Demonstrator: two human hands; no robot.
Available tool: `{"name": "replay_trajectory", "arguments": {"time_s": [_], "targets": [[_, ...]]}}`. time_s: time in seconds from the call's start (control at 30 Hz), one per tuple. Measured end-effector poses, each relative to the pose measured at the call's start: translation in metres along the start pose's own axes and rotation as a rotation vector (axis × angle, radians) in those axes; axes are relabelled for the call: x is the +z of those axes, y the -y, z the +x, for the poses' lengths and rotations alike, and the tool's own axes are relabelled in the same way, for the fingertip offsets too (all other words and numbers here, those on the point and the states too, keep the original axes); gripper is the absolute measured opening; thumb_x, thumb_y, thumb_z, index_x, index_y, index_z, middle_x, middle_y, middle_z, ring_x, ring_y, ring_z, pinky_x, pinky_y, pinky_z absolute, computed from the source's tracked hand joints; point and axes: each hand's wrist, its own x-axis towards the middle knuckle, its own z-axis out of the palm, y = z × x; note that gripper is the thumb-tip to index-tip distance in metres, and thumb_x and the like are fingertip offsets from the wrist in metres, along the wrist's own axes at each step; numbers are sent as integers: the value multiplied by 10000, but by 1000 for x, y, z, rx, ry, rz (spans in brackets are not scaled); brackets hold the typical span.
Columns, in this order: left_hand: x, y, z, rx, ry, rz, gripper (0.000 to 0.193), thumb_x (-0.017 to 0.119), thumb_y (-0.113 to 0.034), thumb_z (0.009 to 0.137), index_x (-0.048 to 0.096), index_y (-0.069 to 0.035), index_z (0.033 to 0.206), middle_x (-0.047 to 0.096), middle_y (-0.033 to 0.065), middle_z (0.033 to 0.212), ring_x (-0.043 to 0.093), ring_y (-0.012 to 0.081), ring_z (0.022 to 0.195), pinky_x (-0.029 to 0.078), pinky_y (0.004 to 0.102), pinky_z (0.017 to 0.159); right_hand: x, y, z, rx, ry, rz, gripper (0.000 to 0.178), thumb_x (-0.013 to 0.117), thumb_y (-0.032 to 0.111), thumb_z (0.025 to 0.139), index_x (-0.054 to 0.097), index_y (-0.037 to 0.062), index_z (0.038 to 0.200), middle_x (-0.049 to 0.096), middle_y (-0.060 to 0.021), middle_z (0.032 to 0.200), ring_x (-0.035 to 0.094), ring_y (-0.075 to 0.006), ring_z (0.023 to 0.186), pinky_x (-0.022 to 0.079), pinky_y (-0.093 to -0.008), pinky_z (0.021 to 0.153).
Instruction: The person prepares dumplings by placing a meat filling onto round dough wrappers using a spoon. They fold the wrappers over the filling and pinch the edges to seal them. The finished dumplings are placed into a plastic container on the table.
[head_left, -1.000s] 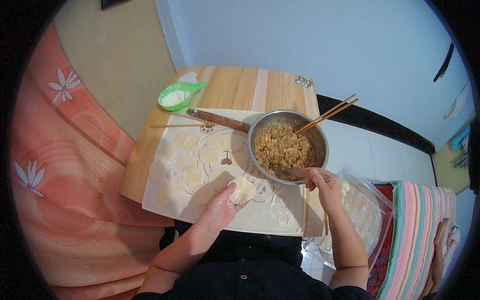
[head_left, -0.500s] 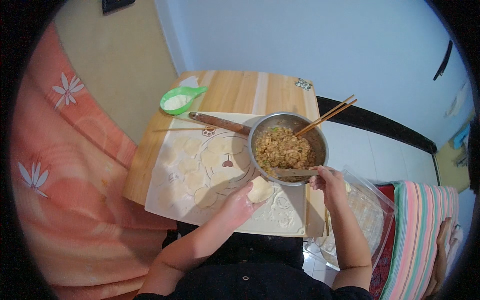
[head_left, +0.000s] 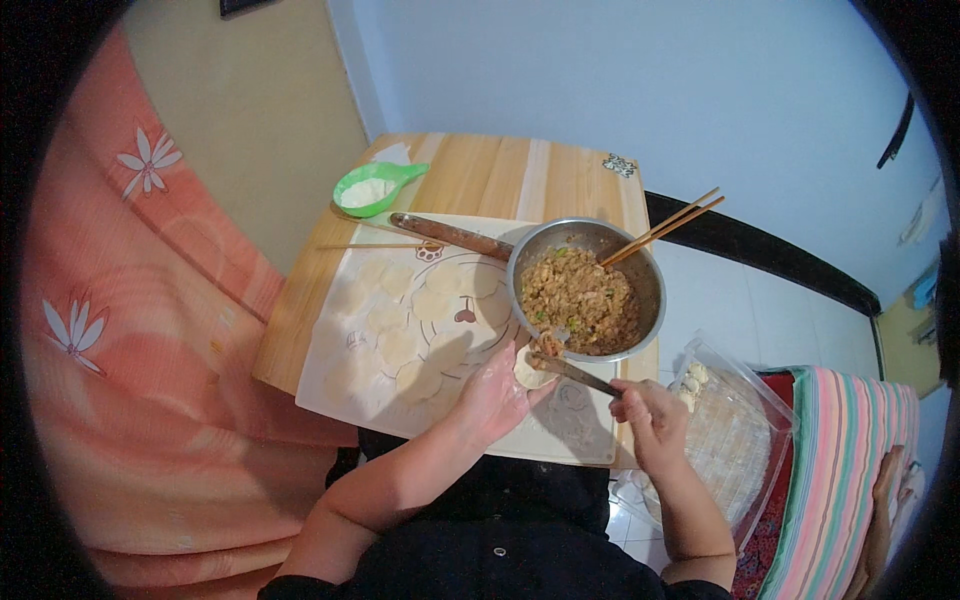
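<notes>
With shaped pieces [head_left: 692,383] already in the tray [head_left: 785,425] and flat rounds [head_left: 397,347] unfilled on the mat [head_left: 590,445], the left hand [head_left: 492,400] cradles a dough round [head_left: 530,378] beside the bowl [head_left: 651,290] while the right hand's [head_left: 652,425] fingers grip a filling-tipped spatula [head_left: 590,378] over it.

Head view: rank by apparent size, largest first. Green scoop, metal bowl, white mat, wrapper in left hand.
1. White mat
2. Metal bowl
3. Green scoop, handle included
4. Held wrapper, partly covered
</notes>
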Motion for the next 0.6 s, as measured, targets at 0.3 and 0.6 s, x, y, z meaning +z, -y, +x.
{"name": "replay_trajectory", "arguments": {"time_s": [0.3, 0.6], "targets": [[1, 2, -4, -10, -31, 25, 391, 298, -296, 1006, 323, -92, 1338, 433, 97, 1353, 436, 259, 1237, 336, 456, 1053, -3, 2, -18, -218, -137, -187, 178, 541, 78, 889, 650, -8, 1001, 628, -114, 721, 618, -213, 648, 475, -292, 595], [-4, 4, 1, -6, 6, 8, 395, 286, -295, 1009, 307, -87, 1345, 436, 97, 1351, 440, 256, 1238, 305, 463, 1079, 5, -15, 16, 55, -128, 31, 285, 492, 195, 962, 636, -39, 1035, 618, -71, 780, 573, -115, 702, 458, -233, 645]]}}
